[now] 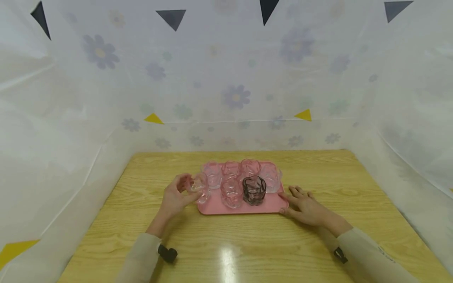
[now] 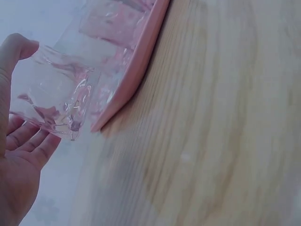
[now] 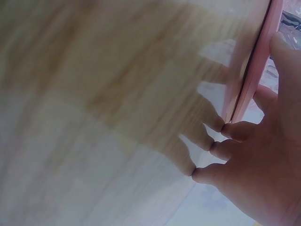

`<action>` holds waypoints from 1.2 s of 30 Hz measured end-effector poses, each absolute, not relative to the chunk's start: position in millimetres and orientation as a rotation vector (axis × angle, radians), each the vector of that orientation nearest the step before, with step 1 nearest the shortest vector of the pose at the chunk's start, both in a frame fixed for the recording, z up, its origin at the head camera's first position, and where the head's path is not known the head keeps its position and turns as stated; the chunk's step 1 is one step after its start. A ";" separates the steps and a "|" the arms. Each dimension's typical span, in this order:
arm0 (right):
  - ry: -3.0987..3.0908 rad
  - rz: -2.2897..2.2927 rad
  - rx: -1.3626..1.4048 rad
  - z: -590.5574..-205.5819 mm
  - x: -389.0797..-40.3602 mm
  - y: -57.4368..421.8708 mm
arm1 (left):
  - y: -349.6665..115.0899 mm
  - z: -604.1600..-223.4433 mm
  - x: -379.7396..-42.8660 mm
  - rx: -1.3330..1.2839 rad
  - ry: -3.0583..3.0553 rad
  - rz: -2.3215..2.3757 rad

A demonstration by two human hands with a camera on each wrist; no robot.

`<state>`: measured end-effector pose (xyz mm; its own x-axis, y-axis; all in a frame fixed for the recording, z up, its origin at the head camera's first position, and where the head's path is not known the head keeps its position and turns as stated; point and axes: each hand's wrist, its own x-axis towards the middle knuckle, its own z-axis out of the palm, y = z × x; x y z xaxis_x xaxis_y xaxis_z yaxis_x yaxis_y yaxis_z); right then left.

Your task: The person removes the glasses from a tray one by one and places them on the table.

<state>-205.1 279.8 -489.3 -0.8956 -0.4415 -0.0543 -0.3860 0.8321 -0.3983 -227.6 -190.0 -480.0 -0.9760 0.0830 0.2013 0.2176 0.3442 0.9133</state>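
Note:
At the tray's left end my left hand point(image 1: 175, 196) grips a clear glass cup point(image 1: 199, 187), thumb on one side and fingers on the other. In the left wrist view the cup point(image 2: 54, 92) is tilted beside the tray's edge. My right hand point(image 1: 307, 205) rests at the right end of the pink tray point(image 1: 212, 208), thumb and index finger at its rim, the other fingertips on the table. Between the hands stand a dark grey glass cup point(image 1: 254, 190), a pinkish-looking cup point(image 1: 232, 193) and several more clear cups behind them, such as one at the right point(image 1: 270, 179).
The tray lies on a wood-grain table point(image 1: 219, 236). White sheeting with flower prints point(image 1: 236, 96) encloses the table at the back and both sides. Black and yellow triangles point(image 1: 154, 118) mark the sheeting. A small black device point(image 1: 167, 254) sits at the left wrist.

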 end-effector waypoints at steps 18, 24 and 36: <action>2.871 -0.583 -0.667 -490.1 -205.4 279.9 | -253.8 -471.7 -239.6 -0.003 -2.444 -1.624; 2.872 -0.574 -0.667 -490.1 -205.4 279.9 | -272.3 -474.0 -244.5 0.069 -2.396 -1.614; 2.870 -0.591 -0.663 -492.7 -206.9 281.5 | -299.0 -480.5 -253.2 0.292 -2.363 -1.528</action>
<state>-206.9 281.5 -492.7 -0.8937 -0.4464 -0.0446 -0.3924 0.8261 -0.4043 -253.2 -299.0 -480.5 -0.9306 -0.3347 0.1481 -0.0024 0.4101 0.9120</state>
